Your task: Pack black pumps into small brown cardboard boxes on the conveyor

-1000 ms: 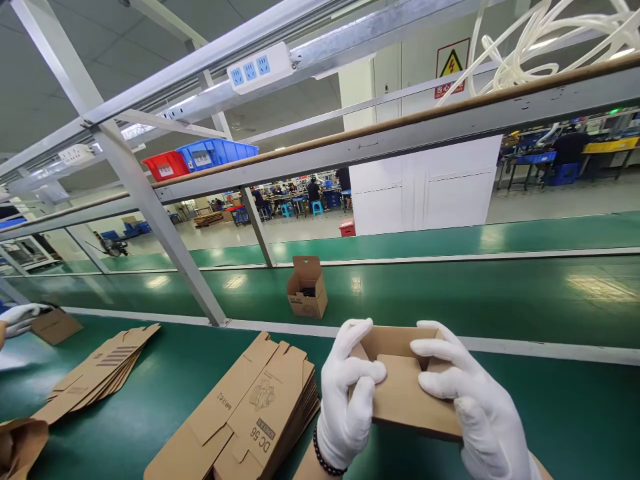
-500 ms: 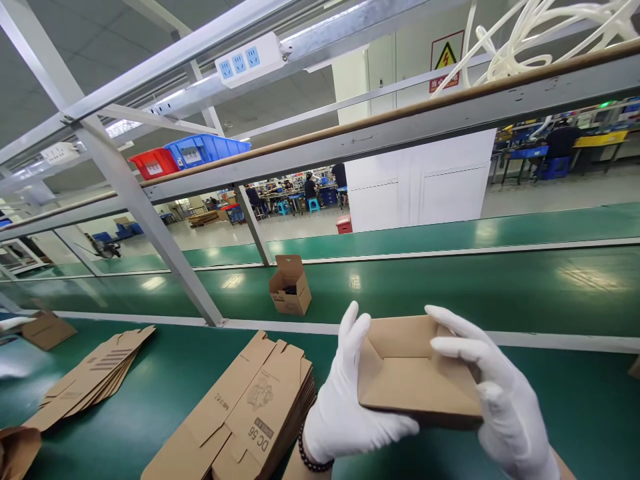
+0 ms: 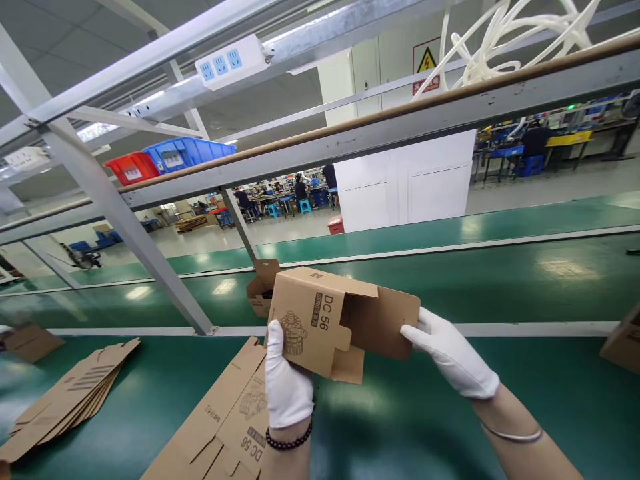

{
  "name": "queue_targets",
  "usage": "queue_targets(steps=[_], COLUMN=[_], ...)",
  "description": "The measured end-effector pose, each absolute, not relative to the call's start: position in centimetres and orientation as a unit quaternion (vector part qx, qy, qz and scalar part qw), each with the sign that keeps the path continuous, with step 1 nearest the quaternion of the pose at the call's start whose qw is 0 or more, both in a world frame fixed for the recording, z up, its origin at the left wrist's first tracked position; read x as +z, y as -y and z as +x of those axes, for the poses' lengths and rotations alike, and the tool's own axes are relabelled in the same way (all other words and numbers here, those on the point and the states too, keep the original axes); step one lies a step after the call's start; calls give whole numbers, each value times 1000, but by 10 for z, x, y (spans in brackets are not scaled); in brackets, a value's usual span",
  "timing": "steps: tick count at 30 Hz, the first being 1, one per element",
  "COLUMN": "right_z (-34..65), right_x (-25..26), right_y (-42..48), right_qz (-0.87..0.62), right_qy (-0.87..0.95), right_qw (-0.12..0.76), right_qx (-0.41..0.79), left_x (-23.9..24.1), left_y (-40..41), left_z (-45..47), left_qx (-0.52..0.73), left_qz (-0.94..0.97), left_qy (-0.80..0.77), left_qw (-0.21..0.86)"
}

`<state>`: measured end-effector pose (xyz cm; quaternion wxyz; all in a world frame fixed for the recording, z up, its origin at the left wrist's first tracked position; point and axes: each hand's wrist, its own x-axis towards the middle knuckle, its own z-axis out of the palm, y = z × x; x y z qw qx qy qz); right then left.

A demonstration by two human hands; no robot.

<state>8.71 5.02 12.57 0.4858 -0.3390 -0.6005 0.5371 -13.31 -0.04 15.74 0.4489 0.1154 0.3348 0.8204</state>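
Note:
A brown cardboard box (image 3: 307,320) printed "DC 56" is held up above the green bench, tilted, its flapped end facing right. My left hand (image 3: 287,383), in a white glove, grips its lower left side, the thumb on the printed face and the other fingers hidden behind. My right hand (image 3: 445,343), also gloved in white, pinches the edge of the large end flap (image 3: 390,323). Below and to the left, a stack of flattened cartons (image 3: 225,413) lies on the bench, partly covered by my left arm.
Another open box (image 3: 260,293) with dark contents stands behind on the green conveyor belt (image 3: 500,287). More flat cartons (image 3: 75,393) lie at left, and a carton (image 3: 625,340) sits at the right edge. A metal post (image 3: 135,227) and shelf rail (image 3: 300,150) cross ahead.
The box has been turned from its hollow side facing me to its printed face, and has moved left and up. My right hand has shifted from the box's side to its end flap.

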Motion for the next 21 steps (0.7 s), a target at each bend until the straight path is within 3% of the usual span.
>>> queue_targets(steps=[5,7,12,17,19,21], right_z=[77,80,99,117,126,137], right_x=[116,117,133,125,115,105], right_y=[-53,-54,-49,-61,-74,-87], right_qz=[-483,-480,-369,-449,-515,-592], right_qy=[582,594,667,700,679,616], right_qw=[532,518,380,292,322,405], right_qx=[382,385,525,473,413,325], left_x=[154,156,165,165,165,165], left_y=[4,4,0,-3,-3,-2], left_z=[-126,-126,-132,-138,-143,-149], left_qx=[811,814,815,818,833,852], left_qz=[123,121,78,90,98,102], left_qy=[-354,-354,-355,-350,-347,-339], left_qw=[449,445,450,448,420,387])
